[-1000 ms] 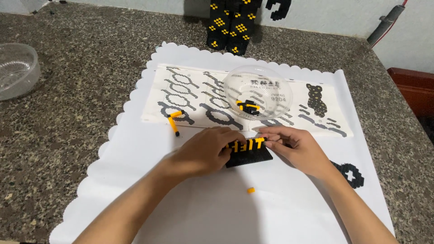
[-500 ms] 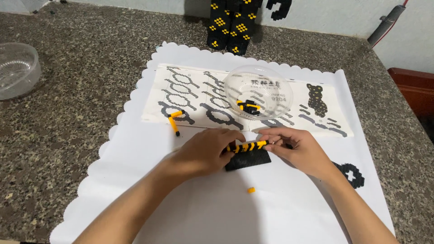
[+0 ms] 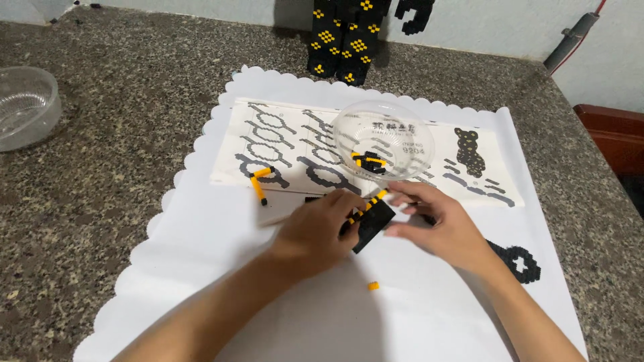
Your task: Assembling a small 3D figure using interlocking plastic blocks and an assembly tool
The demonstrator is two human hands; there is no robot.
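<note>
Together, both hands hold a small black block piece with a yellow-and-black striped edge, tilted above the white scalloped mat (image 3: 201, 281).

Left hand (image 3: 315, 231) pinches the block piece (image 3: 371, 221) from its left, right hand (image 3: 439, 224) from its right, each grip pressed on it; a clear bowl (image 3: 383, 141) sits just behind, and a loose yellow brick (image 3: 373, 285) lies nearer on the mat.

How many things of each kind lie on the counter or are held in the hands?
Clear bowls: 2
Black-and-yellow brick pieces: 5
Black flat brick shapes: 1
Instruction sheets: 1
White scalloped mats: 1
Total: 10
</note>
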